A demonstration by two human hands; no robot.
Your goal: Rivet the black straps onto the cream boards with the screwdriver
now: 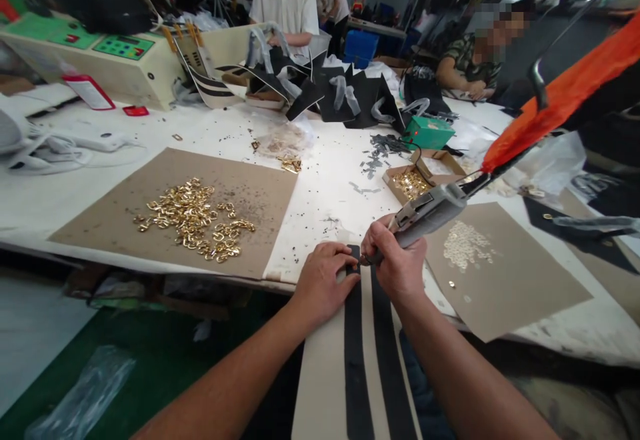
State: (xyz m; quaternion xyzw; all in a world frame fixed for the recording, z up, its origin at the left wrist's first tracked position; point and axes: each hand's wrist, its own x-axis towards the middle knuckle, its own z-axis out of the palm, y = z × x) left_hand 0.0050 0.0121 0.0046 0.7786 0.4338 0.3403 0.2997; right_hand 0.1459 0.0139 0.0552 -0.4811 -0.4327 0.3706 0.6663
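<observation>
A beige panel with two long black strips (320, 380) runs from the table edge toward me. My left hand (324, 281) rests at its far end, thumb and fingers closed around the end of the left black strip. In my right hand (400, 263) is a grey power screwdriver (433, 210), held at a slant with its lower end down at the panel, close to my left fingertips. The tip and whatever it touches are mostly hidden by my fingers. An orange-sleeved line (560, 103) and a metal hook (539, 85) run up from the tool's back end.
Gold metal buckles (193, 217) lie heaped on a brown board (265, 190) at left. Small pale pieces (465, 247) cover part of another board (540, 293) at right. Behind are a box of gold parts (411, 183), a green box (429, 132) and black panels (345, 97). Other people work beyond.
</observation>
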